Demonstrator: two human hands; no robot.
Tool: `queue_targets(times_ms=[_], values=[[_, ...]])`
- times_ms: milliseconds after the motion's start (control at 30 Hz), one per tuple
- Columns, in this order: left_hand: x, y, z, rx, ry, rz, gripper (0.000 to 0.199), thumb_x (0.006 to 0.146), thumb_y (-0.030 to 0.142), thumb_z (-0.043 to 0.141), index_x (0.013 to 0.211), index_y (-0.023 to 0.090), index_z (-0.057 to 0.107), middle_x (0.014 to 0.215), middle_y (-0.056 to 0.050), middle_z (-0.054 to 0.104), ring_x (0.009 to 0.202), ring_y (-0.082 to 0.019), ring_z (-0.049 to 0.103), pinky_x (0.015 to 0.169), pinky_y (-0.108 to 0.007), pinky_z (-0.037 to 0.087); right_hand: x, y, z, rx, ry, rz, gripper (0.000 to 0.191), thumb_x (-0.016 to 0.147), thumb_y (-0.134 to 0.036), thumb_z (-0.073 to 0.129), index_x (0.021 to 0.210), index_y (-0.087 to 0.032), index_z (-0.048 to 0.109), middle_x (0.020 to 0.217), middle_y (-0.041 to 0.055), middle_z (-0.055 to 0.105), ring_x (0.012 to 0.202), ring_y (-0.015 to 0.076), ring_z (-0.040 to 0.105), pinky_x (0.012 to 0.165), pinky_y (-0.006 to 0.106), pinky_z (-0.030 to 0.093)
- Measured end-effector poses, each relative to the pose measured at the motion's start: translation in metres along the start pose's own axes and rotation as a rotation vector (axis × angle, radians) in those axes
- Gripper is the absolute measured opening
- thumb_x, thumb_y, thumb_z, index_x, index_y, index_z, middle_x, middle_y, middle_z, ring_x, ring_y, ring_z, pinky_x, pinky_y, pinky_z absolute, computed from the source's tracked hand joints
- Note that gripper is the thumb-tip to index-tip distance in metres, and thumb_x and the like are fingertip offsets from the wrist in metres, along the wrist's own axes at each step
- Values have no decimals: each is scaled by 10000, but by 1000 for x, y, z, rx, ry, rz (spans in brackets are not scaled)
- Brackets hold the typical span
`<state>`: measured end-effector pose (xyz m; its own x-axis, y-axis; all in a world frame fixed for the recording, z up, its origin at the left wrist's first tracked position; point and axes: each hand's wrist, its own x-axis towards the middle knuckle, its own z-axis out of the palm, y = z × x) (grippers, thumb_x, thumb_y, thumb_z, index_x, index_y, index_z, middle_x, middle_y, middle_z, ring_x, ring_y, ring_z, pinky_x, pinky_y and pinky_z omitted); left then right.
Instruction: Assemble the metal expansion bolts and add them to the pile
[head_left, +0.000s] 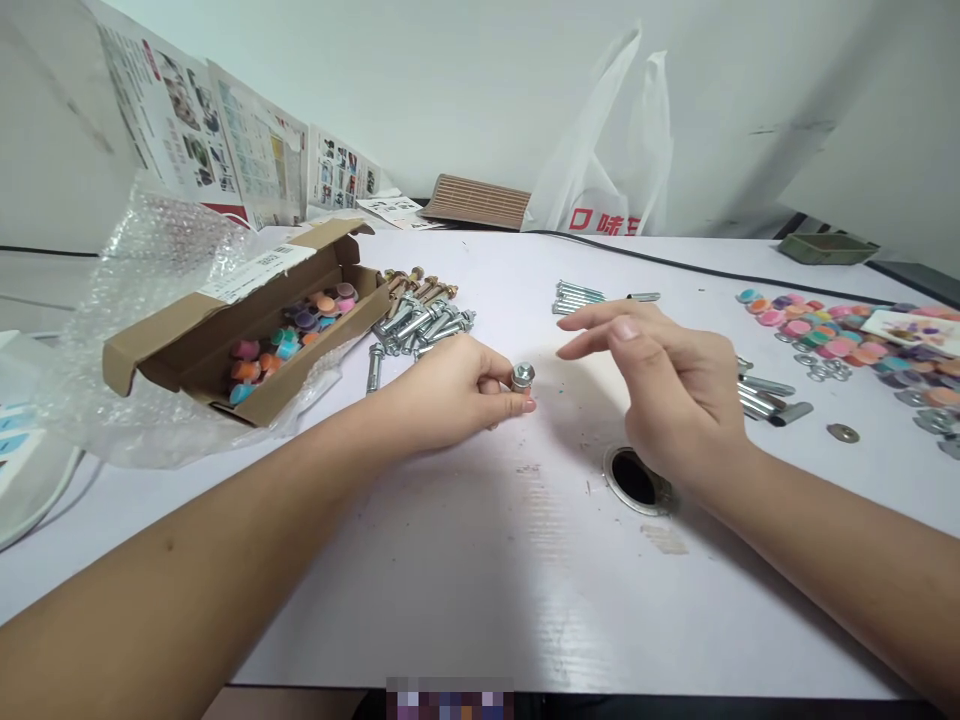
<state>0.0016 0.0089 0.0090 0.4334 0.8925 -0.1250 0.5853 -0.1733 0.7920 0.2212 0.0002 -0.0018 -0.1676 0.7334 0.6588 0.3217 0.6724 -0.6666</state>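
My left hand pinches a silver bolt near the middle of the white table, with the bolt's hex head facing up. To its right, my right hand is raised above the table, fingers apart and pointing left, with nothing in them. Behind my left hand lies a pile of silver anchor bolts, next to several brass-coloured ones. Long thin silver bolts lie beyond my right hand. Metal sleeves lie to the right of that hand, partly hidden by it.
An open cardboard box of coloured caps stands at left on bubble wrap. More coloured caps and washers lie at right. A round hole is in the table below my right hand. A plastic bag and black cable are behind.
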Motion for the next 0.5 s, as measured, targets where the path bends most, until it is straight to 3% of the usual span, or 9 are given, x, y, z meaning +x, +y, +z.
queue_targets(times_ms=[233,367,500], values=[[-4,8,-15,198,219,-77,422,952,525,605,686,209,517,611,20,603,518,-110,473,537,-289,318,9,10,-8,-162,-5,63,329,1080,-434,547,930,-246,771,1059,44,779,1085,214,726,1034,435,558],[-3,3,-28,361,359,-37,425,991,511,510,684,223,450,557,8,509,550,-136,436,579,-303,270,17,17,-24,-236,44,130,203,1005,-331,606,971,-226,776,1011,58,776,1016,228,734,976,434,576],[-3,-1,-38,380,459,-51,457,980,545,532,678,226,407,545,26,439,550,-133,387,594,-311,257,36,25,-50,-307,180,221,144,911,-217,664,915,-184,804,1026,76,778,937,199,711,918,406,561]])
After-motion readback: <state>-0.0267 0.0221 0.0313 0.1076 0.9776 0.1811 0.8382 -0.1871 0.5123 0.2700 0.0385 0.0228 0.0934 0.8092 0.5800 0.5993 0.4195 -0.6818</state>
